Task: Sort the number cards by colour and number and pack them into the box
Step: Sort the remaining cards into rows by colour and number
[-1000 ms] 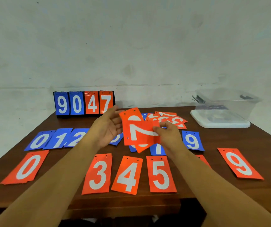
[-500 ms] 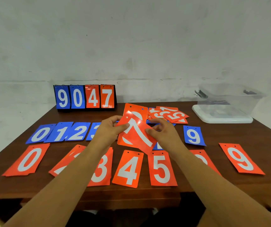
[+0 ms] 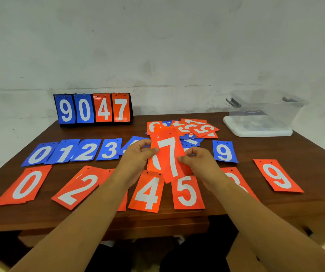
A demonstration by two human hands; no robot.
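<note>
One table (image 3: 275, 203) carries one flip scoreboard (image 3: 94, 108) with four number panels, two blue and two orange. At the upper right are one clear box (image 3: 265, 107) and one white lid (image 3: 256, 130). Six blue cards (image 3: 109, 149) lie singly in the middle row, one half hidden. Seven orange cards (image 3: 148, 193) show in the front row, one only as a sliver. Raised at centre are the orange 7 (image 3: 169, 154) and at least one more orange card behind it. One mixed heap (image 3: 197, 128) lies at upper centre, and its cards cannot be counted.
</note>
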